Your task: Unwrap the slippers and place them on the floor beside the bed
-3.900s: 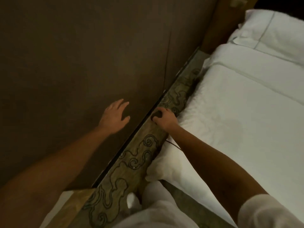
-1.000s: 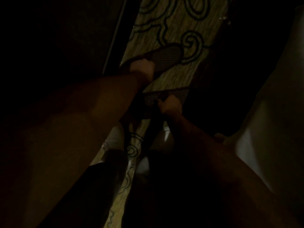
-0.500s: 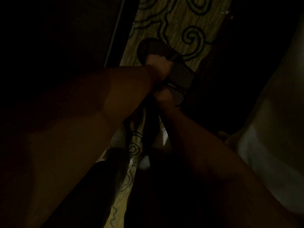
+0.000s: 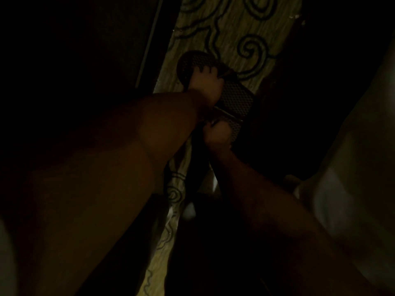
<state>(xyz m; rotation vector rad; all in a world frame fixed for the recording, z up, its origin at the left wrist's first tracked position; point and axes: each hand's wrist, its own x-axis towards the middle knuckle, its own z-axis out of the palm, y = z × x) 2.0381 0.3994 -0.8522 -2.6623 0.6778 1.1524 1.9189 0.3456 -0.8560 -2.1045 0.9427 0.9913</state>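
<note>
A: Very dark down here. Two dark slippers [image 4: 236, 97] with a mesh-patterned surface, low over the strip of carpet [image 4: 233, 28] between the dark wall on the left and the bed [image 4: 363, 167] on the right.

B: Lying flat on the carpet?

A: Hard to say; too dim to tell whether resting on it or held just above. One rounded end pointing far and left, the other part angled toward the near right, the two overlapping or touching at the middle.

B: And the left hand [image 4: 206, 85]?

A: Clamped over the farther slipper, fingers curled across its upper edge, knuckles up.

B: The right hand [image 4: 217, 135]?

A: Just nearer, fingers curled in and pinching the near edge of the closer slipper. Close beside the left hand, almost touching it.

B: Any wrapper visible?

A: Cannot tell in this light. Only the mesh texture and a pale thin line across the slippers near the right hand's fingers.

B: Around them?

A: Tan carpet with dark swirling line patterns, running from far to near in a narrow band. Pale bedding at the right edge, mostly in shadow. Both forearms bare, filling the near part of the view, left one broad across the near left. A small pale patch low between the arms, too blurred to identify.
</note>
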